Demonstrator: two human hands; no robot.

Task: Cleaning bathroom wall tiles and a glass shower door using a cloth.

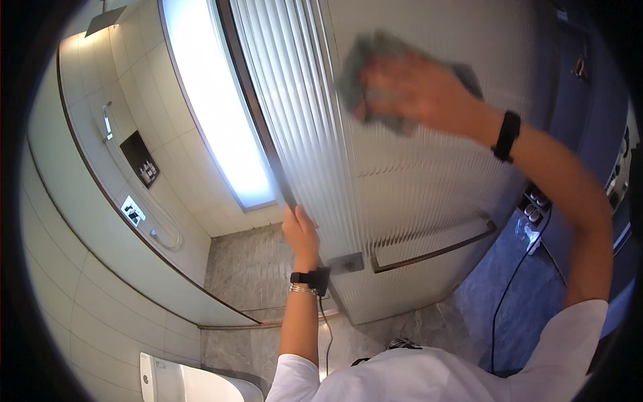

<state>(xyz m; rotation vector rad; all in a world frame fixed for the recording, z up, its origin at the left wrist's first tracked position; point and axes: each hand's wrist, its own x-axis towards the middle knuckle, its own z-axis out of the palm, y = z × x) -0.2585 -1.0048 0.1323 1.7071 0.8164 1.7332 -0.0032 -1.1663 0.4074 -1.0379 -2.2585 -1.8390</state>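
My right hand (417, 93) presses a grey-green cloth (351, 75), bunched under the fingers, to the upper part of a ribbed glass shower door (427, 176). Both hand and cloth are blurred. Lower and to the left, my left hand (300, 233) grips the door's upright edge (284, 186), its fingers partly hidden. Each wrist wears a black band. A dark metal bar handle (437, 248) crosses the door below my right hand, and a metal hinge or clamp (346, 263) sits at its lower left.
Left of the door is the tiled shower, with a hand shower (107, 125), a bottle niche (140, 161) and a lit window (221, 100). A white toilet (201, 384) stands at lower left. A black cable (502, 296) hangs at right, near shoes (531, 212) on a shelf.
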